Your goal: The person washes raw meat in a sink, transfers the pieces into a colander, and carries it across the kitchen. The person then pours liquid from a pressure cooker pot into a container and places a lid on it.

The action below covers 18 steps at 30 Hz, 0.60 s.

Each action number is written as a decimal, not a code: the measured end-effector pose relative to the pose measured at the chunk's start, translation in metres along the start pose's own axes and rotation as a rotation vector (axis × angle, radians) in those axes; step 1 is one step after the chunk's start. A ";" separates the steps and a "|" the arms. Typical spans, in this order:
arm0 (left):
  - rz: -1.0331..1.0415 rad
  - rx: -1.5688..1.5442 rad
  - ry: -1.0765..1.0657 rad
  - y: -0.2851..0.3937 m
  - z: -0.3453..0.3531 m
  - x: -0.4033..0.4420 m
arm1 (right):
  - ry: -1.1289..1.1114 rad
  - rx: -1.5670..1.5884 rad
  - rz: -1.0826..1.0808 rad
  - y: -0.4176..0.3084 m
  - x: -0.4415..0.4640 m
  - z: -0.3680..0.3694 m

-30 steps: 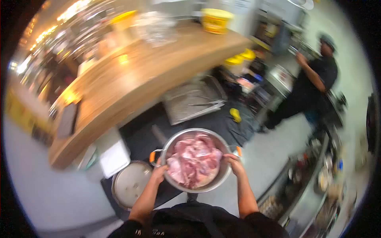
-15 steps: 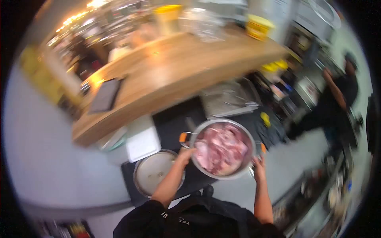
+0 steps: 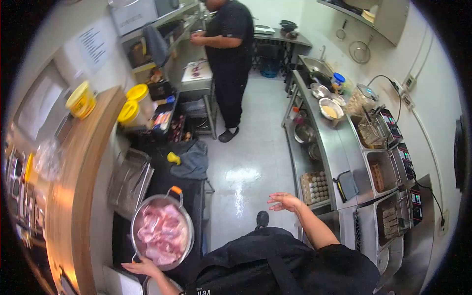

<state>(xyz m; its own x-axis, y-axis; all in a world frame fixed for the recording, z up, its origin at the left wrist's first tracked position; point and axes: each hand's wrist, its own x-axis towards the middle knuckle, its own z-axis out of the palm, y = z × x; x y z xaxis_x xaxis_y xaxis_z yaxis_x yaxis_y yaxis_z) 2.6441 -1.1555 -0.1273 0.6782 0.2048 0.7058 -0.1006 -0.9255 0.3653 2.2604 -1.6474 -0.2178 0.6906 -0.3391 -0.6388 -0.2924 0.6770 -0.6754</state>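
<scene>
A round metal pot [image 3: 190, 236] full of raw meat pieces [image 3: 162, 231] rests on the dark counter at the lower left. One loop handle with an orange grip [image 3: 176, 190] points away from me. My left hand [image 3: 142, 267] lies at the near-side handle, against the pot's edge, fingers stretched out rather than wrapped round it. Out over the floor, on the other side, my right hand [image 3: 286, 202] is open with the fingers apart, holding nothing. Part of a round lid or pan [image 3: 156, 286] shows under my left forearm.
A metal tray [image 3: 129, 179] and a grey cloth [image 3: 191, 162] lie beyond the pot. To the left runs a raised wooden ledge [image 3: 81, 182]. Steel counters with fryers [image 3: 381, 164] line the right. A co-worker in black [image 3: 230, 64] stands at a cutting board [image 3: 196, 71].
The pot went from being held by both hands to resting on the counter. My right hand left its handle and moved right. The view has turned toward the aisle.
</scene>
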 end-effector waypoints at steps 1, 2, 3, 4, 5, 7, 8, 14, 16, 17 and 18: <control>0.076 -0.061 0.041 0.050 -0.013 0.006 | 0.004 0.028 -0.032 -0.014 0.004 -0.026; 0.153 -0.144 0.082 0.108 -0.017 0.006 | 0.031 0.047 -0.059 -0.030 0.008 -0.048; 0.174 -0.177 0.010 0.142 -0.004 0.003 | 0.042 0.023 -0.090 -0.049 0.016 -0.067; 0.118 -0.307 -0.067 0.201 0.001 -0.003 | 0.050 0.000 -0.110 -0.066 0.024 -0.088; 0.070 -0.424 -0.214 0.257 0.005 -0.010 | 0.044 -0.020 -0.134 -0.086 0.028 -0.103; 0.256 -0.451 -0.244 0.349 0.029 -0.032 | 0.041 -0.064 -0.188 -0.132 0.032 -0.121; 0.415 -0.504 -0.245 0.385 0.040 -0.043 | 0.037 -0.080 -0.210 -0.152 0.034 -0.131; 0.637 -0.583 -0.449 0.526 0.063 -0.104 | 0.043 0.099 -0.265 -0.235 0.076 -0.200; 0.571 -0.585 -0.529 0.534 0.103 -0.113 | -0.022 0.169 -0.303 -0.253 0.104 -0.223; 0.500 -0.579 -0.611 0.546 0.122 -0.115 | -0.020 0.178 -0.304 -0.267 0.119 -0.234; 0.460 -0.589 -0.616 0.559 0.144 -0.117 | -0.013 0.156 -0.285 -0.281 0.135 -0.244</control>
<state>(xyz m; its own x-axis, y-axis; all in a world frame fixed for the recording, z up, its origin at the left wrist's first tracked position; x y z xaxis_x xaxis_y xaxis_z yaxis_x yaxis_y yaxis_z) 2.6128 -1.7431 -0.0930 0.7270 -0.4957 0.4750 -0.6866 -0.5311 0.4965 2.2743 -2.0427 -0.2037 0.7389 -0.5218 -0.4263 0.0185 0.6482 -0.7612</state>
